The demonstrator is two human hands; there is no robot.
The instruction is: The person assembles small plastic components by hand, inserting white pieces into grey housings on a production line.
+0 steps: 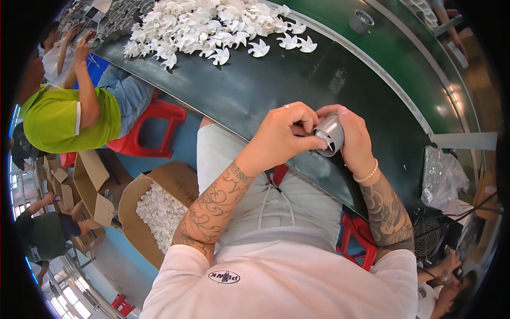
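Note:
Over the dark green tabletop [297, 101], my right hand [355, 137] is wrapped round a short grey metallic cylinder [333, 129], its open end tilted toward me. My left hand [289, 133] is closed at that open end, thumb and fingers reaching into the mouth. Beside the left thumb shows a bit of a white fan blade [329, 144] inside the cylinder; the fingers hide most of it. At the far side of the table lies a big heap of white fan blades [204, 26], with several loose ones along its near edge.
Beyond a raised rail, a similar grey cylinder [362, 21] stands on a green belt [393, 58]. Clear plastic bags [443, 173] lie at the right end. A cardboard box [133, 204] of white pieces stands at lower left. A person in a lime shirt [69, 117] sits at left.

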